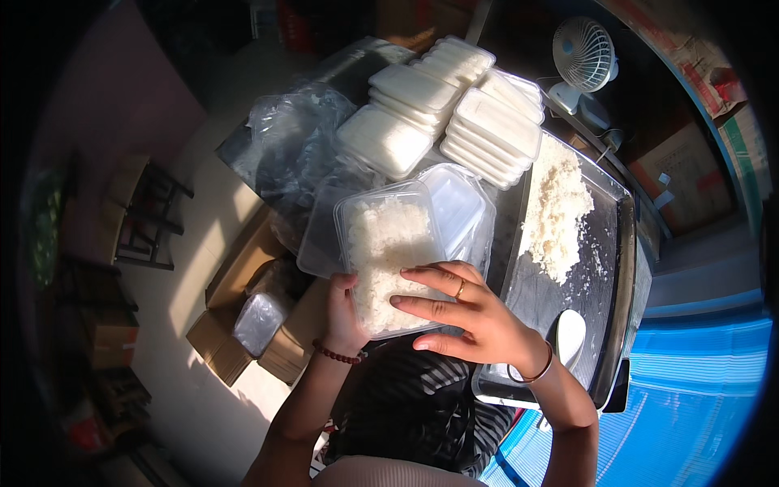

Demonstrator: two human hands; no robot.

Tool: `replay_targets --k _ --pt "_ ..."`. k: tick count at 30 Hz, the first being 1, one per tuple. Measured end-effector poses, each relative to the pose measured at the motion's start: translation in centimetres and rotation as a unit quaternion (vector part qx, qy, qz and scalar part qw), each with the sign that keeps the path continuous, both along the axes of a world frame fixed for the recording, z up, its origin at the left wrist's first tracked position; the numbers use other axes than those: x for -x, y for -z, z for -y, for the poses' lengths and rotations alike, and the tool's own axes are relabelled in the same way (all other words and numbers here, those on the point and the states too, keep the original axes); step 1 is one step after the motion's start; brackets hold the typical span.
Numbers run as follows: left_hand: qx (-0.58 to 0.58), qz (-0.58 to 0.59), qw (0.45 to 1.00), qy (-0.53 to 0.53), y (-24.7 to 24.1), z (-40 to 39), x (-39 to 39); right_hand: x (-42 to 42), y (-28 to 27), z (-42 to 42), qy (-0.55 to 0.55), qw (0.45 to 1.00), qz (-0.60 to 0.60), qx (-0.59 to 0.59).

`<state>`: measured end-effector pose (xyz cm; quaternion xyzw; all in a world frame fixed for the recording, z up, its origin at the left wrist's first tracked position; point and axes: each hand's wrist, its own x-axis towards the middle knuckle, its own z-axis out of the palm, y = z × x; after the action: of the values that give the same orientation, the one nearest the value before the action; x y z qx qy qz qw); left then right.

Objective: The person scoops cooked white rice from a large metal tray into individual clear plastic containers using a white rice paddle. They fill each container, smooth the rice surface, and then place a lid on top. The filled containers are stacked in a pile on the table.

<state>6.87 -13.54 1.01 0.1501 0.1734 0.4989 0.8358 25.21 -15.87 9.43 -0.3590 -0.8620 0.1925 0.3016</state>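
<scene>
My left hand point(345, 313) grips the lower left side of a clear plastic container point(442, 234) filled with white cooked rice point(389, 228). My right hand point(462, 307), a ring on one finger, lies over the lower right of that container with its fingers spread. Its fingertips are at the rice surface; whether they press on it I cannot tell. A clear flat lid point(319, 243) shows partly behind the container on the left. Behind it on the right, empty clear containers point(456, 195) lie nested in a plastic bag.
Stacks of filled, lidded containers point(496, 131) stand beyond my hands. To the right, a metal tray point(624, 262) holds loose rice point(554, 207) and a white rice paddle point(571, 335). An open cardboard box point(222, 347), crumpled plastic bags point(292, 134) and a small fan point(584, 55) are around.
</scene>
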Motion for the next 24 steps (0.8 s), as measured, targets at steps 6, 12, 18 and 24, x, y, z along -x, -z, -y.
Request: replay_targets --k 6,12,18,24 --pt "0.029 0.019 0.999 -0.006 -0.4 0.1 -1.1 -1.9 3.6 2.4 0.165 0.87 -0.325 0.332" --pt "0.03 -0.052 0.998 0.022 -1.0 0.4 -2.4 -1.6 5.1 3.6 0.095 0.791 -0.466 0.386" --pt "-0.015 -0.17 0.985 0.005 -1.0 0.1 -3.7 -1.5 6.7 4.4 0.207 0.812 -0.45 0.309" --pt "-0.105 -0.269 0.954 -0.079 1.0 -0.1 -3.7 -0.6 6.3 4.2 0.269 0.734 -0.536 0.32"
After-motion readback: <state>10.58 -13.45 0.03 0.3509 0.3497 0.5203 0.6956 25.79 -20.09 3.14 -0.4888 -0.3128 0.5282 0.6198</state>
